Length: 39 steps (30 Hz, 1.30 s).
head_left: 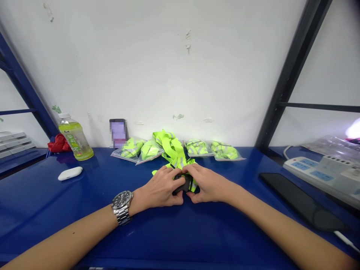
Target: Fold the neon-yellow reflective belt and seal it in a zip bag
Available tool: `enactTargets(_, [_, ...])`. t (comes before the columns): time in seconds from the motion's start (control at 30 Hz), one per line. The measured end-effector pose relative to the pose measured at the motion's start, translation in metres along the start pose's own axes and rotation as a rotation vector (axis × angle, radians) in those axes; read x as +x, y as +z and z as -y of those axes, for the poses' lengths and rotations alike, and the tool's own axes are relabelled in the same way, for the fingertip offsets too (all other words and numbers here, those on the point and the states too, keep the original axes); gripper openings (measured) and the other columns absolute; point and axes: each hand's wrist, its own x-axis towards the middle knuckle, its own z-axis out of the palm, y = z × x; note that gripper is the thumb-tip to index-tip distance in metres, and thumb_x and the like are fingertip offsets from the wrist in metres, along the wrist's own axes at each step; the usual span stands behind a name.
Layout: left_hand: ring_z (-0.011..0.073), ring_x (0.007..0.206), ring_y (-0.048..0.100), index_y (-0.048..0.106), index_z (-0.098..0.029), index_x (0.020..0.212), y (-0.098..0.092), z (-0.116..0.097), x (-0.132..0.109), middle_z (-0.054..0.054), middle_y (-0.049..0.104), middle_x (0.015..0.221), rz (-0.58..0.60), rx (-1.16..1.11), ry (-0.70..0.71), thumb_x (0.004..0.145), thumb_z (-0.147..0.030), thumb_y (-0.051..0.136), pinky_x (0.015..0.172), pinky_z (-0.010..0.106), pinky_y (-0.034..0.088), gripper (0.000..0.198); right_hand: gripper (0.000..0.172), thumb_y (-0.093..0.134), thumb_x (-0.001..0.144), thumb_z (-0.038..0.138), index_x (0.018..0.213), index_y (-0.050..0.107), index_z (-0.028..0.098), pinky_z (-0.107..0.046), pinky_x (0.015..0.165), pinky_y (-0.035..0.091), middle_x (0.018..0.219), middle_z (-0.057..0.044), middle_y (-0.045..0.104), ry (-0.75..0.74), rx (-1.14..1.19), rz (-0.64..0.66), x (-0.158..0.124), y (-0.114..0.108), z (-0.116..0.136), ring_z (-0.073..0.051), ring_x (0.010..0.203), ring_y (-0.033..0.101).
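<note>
Hands (182,185) together, fingers seemingly around black buckle (182,184)

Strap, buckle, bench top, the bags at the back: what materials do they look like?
Strap: neon yellow woven fabric with grey bands, probably reflective; it folds limply.
Buckle, pinched between left hand and right hand: black, smooth, likely moulded plastic; mostly hidden.
Bench top: glossy blue, hard, painted metal or laminate; it shows soft reflections.
Bags: clear thin plastic film, wrinkled and glinting.
</note>
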Motion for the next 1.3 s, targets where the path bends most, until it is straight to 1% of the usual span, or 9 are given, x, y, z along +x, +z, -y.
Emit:
enactTargets(0.1, [0.0225,0.087,0.059,0.057,-0.019,0.106,-0.007,0.003,-0.004,0.009,0.060,0.112,0.025,-0.075,-0.025,0.082,-0.034,0.055,0.078,0.037,0.045,0.028,0.051,0.063,0.071,0.023,0.118,0.046,0.016,-0.037,0.081,0.050,0.109,-0.013,0.057,-0.015,-0.022,-0.009,-0.002,-0.001,-0.003,-0.026,0.099,0.056])
enactTargets(0.23, [0.0286,0.114,0.053,0.038,-0.017,0.134,-0.018,0.008,-0.012,0.015,0.052,0.128,0.008,-0.202,-0.113,0.083,-0.044,0.059,0.095,0.043,0.045,0.062,0.058,0.063,0.077,0.032,0.128,0.043,0.014,-0.044,0.095,0.044,0.118,-0.016,0.056,-0.084,-0.125,-0.061,-0.005,-0.002,-0.011,-0.030,0.114,0.050])
enactTargets(0.33, [0.0286,0.121,0.049,0.041,-0.016,0.131,-0.022,0.013,-0.017,0.016,0.048,0.132,0.023,-0.262,-0.158,0.081,-0.041,0.062,0.101,0.041,0.044,0.060,0.062,0.062,0.080,0.042,0.130,0.044,0.012,-0.050,0.097,0.041,0.117,-0.018,0.057,-0.119,-0.217,-0.075,-0.007,-0.002,-0.013,-0.033,0.116,0.048])
enactTargets(0.43, [0.0260,0.119,0.051,0.045,-0.018,0.128,-0.026,0.017,-0.018,0.013,0.048,0.131,0.076,-0.315,-0.161,0.080,-0.037,0.064,0.102,0.038,0.045,0.055,0.053,0.056,0.085,0.046,0.125,0.050,0.013,-0.050,0.094,0.043,0.115,-0.017,0.057,-0.130,-0.297,-0.049,-0.008,-0.002,-0.011,-0.034,0.113,0.049])
enactTargets(0.63, [0.0249,0.113,0.054,0.047,-0.016,0.123,-0.031,0.020,-0.015,0.012,0.053,0.123,0.123,-0.324,-0.180,0.080,-0.039,0.065,0.099,0.038,0.046,0.052,0.065,0.047,0.085,0.064,0.125,0.049,0.012,-0.049,0.087,0.046,0.110,-0.017,0.057,-0.141,-0.361,-0.041,-0.007,0.000,-0.008,-0.034,0.106,0.051])
enactTargets(0.77, [0.0266,0.116,0.053,0.047,-0.014,0.122,-0.029,0.024,-0.016,0.014,0.053,0.123,0.104,-0.327,-0.168,0.074,-0.038,0.069,0.101,0.039,0.044,0.058,0.054,0.042,0.092,0.053,0.121,0.051,0.009,-0.047,0.083,0.047,0.105,-0.018,0.058,-0.165,-0.484,-0.022,-0.004,0.000,-0.009,-0.032,0.097,0.054])
enactTargets(0.9, [0.0265,0.112,0.056,0.046,-0.015,0.123,-0.029,0.030,-0.017,0.012,0.055,0.122,0.071,-0.322,-0.205,0.074,-0.038,0.067,0.098,0.040,0.047,0.058,0.052,0.048,0.091,0.048,0.122,0.050,0.006,-0.048,0.085,0.047,0.106,-0.020,0.057,-0.149,-0.549,-0.055,-0.003,-0.005,-0.012,-0.034,0.100,0.054])
enactTargets(1.17, [0.0300,0.111,0.057,0.048,-0.015,0.122,-0.033,0.044,-0.026,0.014,0.057,0.123,-0.043,-0.273,-0.327,0.073,-0.039,0.066,0.095,0.045,0.048,0.058,0.045,0.051,0.090,0.042,0.123,0.049,0.011,-0.044,0.081,0.051,0.106,-0.017,0.057,-0.046,-0.479,-0.110,-0.017,-0.029,-0.033,-0.030,0.096,0.057])
enactTargets(1.3, [0.0293,0.119,0.053,0.044,-0.014,0.128,-0.029,0.039,-0.025,0.015,0.054,0.128,-0.109,-0.273,-0.256,0.077,-0.040,0.065,0.101,0.044,0.045,0.061,0.039,0.053,0.089,0.041,0.114,0.055,0.011,-0.044,0.081,0.050,0.102,-0.016,0.058,-0.090,-0.471,-0.104,-0.014,-0.026,-0.023,-0.030,0.094,0.057])
